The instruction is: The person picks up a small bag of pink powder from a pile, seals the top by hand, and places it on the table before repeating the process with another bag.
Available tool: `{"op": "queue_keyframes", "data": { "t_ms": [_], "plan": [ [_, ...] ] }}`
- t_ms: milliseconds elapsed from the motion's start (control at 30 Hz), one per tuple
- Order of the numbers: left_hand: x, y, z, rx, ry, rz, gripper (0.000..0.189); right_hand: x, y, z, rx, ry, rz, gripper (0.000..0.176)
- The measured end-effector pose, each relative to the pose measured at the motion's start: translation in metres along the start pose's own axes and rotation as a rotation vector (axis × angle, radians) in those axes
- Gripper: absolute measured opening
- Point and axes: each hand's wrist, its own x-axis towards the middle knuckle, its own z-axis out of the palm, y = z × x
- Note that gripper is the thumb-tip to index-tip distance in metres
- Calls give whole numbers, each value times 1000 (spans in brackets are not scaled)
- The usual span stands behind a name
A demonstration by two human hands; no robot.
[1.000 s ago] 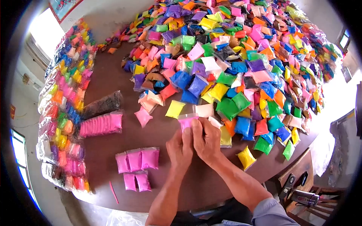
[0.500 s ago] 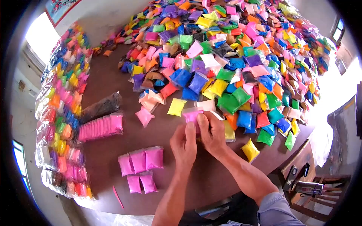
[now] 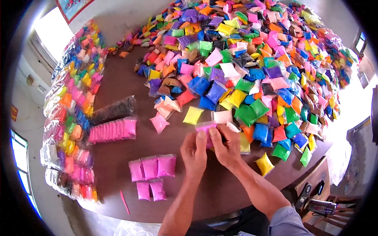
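A small pink-magenta packet (image 3: 205, 126) is pinched between both hands near the front of the big pile. My left hand (image 3: 194, 152) is closed on its left side, thumb up. My right hand (image 3: 226, 145) grips its right side, thumb near the other thumb. Fingers partly hide the packet's lower part. Left of the hands, several magenta packets (image 3: 150, 168) lie in two rows on the brown table (image 3: 114, 165). A yellow packet (image 3: 193, 115) and a pale pink packet (image 3: 222, 117) lie just beyond the hands.
A large heap of colourful packets (image 3: 252, 78) covers the back and right. Bagged packets (image 3: 71, 129) line the left edge, beside a long pink pack (image 3: 113, 130) and a black pack (image 3: 114, 110). A pink tool (image 3: 125, 202) lies near the front edge. A wooden chair (image 3: 334, 212) stands at right.
The whole view has shifted, so the table items appear farther right. Both hands still hold the magenta packet, with the thumbs now closer together at its top edge.
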Motion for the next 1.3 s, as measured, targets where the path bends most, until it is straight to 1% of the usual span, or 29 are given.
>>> {"op": "queue_keyframes", "data": {
  "t_ms": [67, 133, 200, 233, 333, 367, 400, 467, 567, 633, 700, 767, 800, 867, 900, 933, 967, 1100, 1167, 1200, 1233, 1267, 1300],
  "plan": [
    [0, 1, -3, 49, -13, -2, 27, -1, -1, 0, -47, -72, -45, 24],
    [-1, 0, -5, 91, -21, -6, 26, 0, -3, 2, -41, -55, -65, 24],
    [0, -6, -8, 388, 36, 239, 25, 0, -3, 4, -38, -52, -88, 24],
    [1, -10, -10, 427, 31, 257, 24, 0, 0, 3, -23, -31, -79, 24],
    [1, -4, -8, 407, 0, 216, 24, 0, 3, 8, 26, 0, -31, 23],
    [0, -1, -8, 350, -9, 125, 23, 2, 7, 8, -21, 35, -106, 22],
    [-1, -1, -7, 349, -5, 126, 23, 3, 10, 8, -68, 71, -183, 21],
    [0, -2, -3, 128, 12, 8, 24, 2, 9, 7, -68, 59, -179, 19],
    [2, -6, -5, 45, 52, -29, 22, 0, 1, 4, -92, 5, -119, 20],
    [2, -5, -9, 98, 32, -12, 22, -2, 2, 1, -143, -79, -74, 20],
    [1, -6, -10, 148, 13, 6, 21, -3, -2, 3, -93, -58, -34, 20],
    [1, -10, -11, 283, 15, 106, 21, -2, -3, 5, -41, -40, 4, 20],
    [1, -8, -12, 284, 17, 105, 21, -1, -2, 5, -42, -11, -23, 19],
    [0, -1, -11, 283, -16, 4, 22, 2, 0, 5, -42, 17, -49, 19],
    [0, 1, -9, 284, -15, 3, 22, 3, 1, 5, -77, 25, -93, 17],
    [0, 2, -5, 161, -10, -18, 23, 3, 2, 4, -111, 33, -136, 15],
    [0, 3, -3, 38, -4, -38, 23, 3, 1, 4, -111, 33, -136, 15],
    [1, 0, -7, 66, 11, -11, 24, 2, -5, 6, -154, 5, -166, 14],
    [1, -2, -10, 159, -8, 2, 23, 1, -6, 6, -165, 8, -185, 15],
    [1, -2, -10, 159, -7, 1, 23, 0, -6, 5, -160, -14, -137, 16],
    [1, -3, -10, 223, 7, 31, 23, -1, -6, 4, -154, -35, -89, 16],
    [1, -3, -10, 287, 21, 60, 23, -1, -6, 5, -155, -37, -89, 16],
    [1, -3, -11, 287, 22, 60, 23, -1, -7, 6, -142, -25, -105, 18]
  ]
}}
